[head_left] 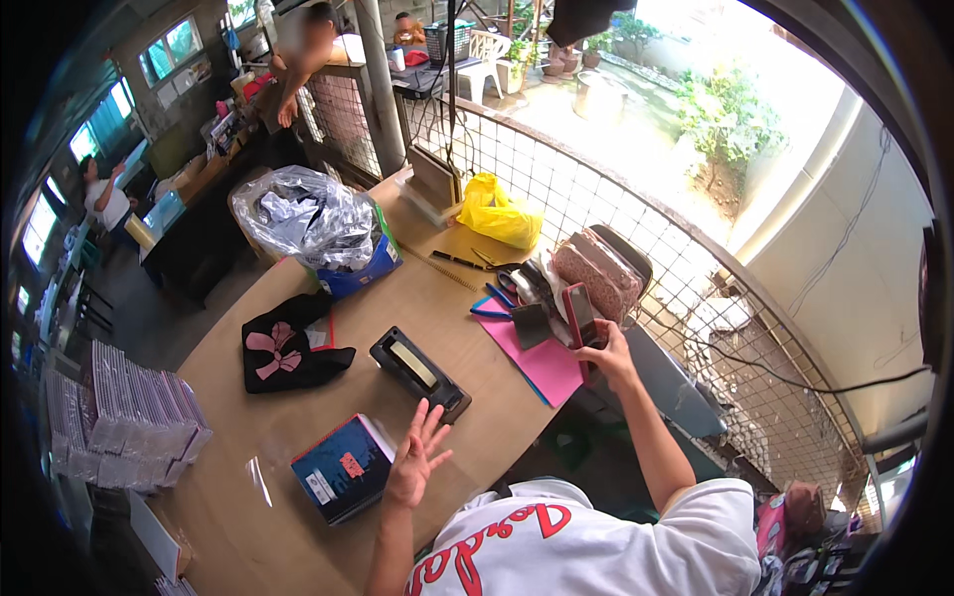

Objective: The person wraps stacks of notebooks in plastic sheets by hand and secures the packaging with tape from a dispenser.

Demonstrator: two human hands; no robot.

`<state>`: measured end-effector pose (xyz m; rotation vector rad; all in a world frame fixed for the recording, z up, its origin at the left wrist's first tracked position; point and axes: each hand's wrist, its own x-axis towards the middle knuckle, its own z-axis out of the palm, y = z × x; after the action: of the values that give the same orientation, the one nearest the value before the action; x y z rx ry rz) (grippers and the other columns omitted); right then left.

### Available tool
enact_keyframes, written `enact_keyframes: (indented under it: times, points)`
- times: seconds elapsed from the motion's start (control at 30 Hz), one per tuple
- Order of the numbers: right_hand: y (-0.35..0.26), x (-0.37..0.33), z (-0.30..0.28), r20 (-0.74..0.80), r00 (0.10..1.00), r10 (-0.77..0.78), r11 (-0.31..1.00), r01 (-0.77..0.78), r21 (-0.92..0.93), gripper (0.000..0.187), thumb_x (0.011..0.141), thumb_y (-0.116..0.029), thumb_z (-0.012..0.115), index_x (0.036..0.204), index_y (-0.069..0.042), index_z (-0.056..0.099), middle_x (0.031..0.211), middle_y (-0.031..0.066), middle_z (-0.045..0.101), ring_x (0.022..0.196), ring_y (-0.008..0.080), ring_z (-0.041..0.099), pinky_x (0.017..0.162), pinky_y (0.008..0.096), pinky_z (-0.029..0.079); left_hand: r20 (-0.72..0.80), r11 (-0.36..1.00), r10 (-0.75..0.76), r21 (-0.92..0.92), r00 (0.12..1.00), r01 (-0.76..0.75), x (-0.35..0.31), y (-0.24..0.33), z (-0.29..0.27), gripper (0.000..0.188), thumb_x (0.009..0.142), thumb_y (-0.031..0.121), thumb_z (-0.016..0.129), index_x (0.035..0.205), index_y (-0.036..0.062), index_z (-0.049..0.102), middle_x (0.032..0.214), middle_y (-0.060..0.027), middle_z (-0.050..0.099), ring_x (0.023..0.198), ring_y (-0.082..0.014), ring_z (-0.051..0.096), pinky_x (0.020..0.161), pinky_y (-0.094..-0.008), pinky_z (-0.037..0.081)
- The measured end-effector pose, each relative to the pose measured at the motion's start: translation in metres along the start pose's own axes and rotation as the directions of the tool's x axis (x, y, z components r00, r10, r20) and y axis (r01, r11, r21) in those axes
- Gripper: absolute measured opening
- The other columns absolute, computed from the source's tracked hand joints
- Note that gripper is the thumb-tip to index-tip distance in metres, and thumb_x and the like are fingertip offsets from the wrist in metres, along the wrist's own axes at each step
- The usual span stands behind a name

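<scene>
My right hand (611,356) is closed around a red-edged smartphone (577,310), held upright at the table's right edge. Behind the phone sit a speckled pink pouch (598,270) and a small dark square item (532,324). A pink folder (542,368) lies flat beneath them, with blue-handled scissors (494,301) at its corner. My left hand (415,465) is raised over the table with its fingers spread, holding nothing. Just beyond it lies a black oblong desk tool with a cream strip (412,364), its kind unclear. A dark blue notebook (344,468) rests left of that hand.
A black cloth bag with a pink bow (288,343) lies on the wooden table (224,427). Plastic-wrapped stacks (129,417) stand at the left. A clear plastic bag (308,214) and a yellow bag (497,211) sit at the far side, near wire mesh. Another person (316,55) leans beyond.
</scene>
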<state>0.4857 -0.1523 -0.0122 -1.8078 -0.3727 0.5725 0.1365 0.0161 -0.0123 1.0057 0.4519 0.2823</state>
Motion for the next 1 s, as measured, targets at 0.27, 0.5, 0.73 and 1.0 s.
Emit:
enact_keyframes:
  times: [0.27,0.5,0.73,1.0]
  points:
    - [0.031,0.12,-0.019,0.022,0.976,-0.214,0.828,0.194,-0.527,0.088,0.06,-0.036,0.081,0.129,0.008,0.049,0.113,0.0294,0.063,0.107,0.0396,0.063,0.093,0.0413,0.049,-0.148,0.994,0.068,0.1,0.987,-0.054,0.039,0.013,0.012,0.081,0.092,0.054,0.061,0.153,0.0118,0.029,0.155,-0.0137,0.035,0.136,-0.0316,0.041,0.105,-0.0469,0.037]
    - [0.063,0.163,0.005,-0.022,0.914,-0.405,0.735,0.311,-0.603,0.047,0.077,-0.034,0.068,0.099,0.008,0.068,0.094,0.0293,0.068,0.098,0.0428,0.066,0.088,0.045,0.052,-0.186,0.985,0.109,0.151,0.976,-0.081,0.054,0.013,0.017,0.08,0.091,0.053,0.061,0.153,0.0119,0.031,0.153,-0.0139,0.037,0.133,-0.0303,0.044,0.104,-0.0454,0.039]
    - [0.07,0.163,0.019,0.156,0.882,-0.445,0.351,0.332,-0.876,0.019,0.084,-0.014,0.058,0.081,0.002,0.067,0.077,0.0245,0.066,0.079,0.0426,0.067,0.071,0.0524,0.051,-0.49,0.991,0.085,0.13,0.868,-0.024,-0.008,-0.013,-0.027,0.077,0.092,0.047,0.063,0.153,0.013,0.031,0.151,-0.0129,0.041,0.132,-0.0283,0.047,0.103,-0.0454,0.04]
    - [0.01,0.104,0.055,0.171,0.595,-0.785,0.317,0.623,-0.715,0.034,0.087,-0.009,0.066,0.12,-0.006,0.065,0.12,0.014,0.062,0.108,0.0354,0.059,0.094,0.0441,0.047,-0.733,0.924,0.364,0.363,0.575,-0.121,-0.062,-0.052,-0.035,0.043,0.097,0.019,0.062,0.136,0.0037,0.052,0.131,-0.0132,0.058,0.116,-0.022,0.058,0.096,-0.0343,0.048]
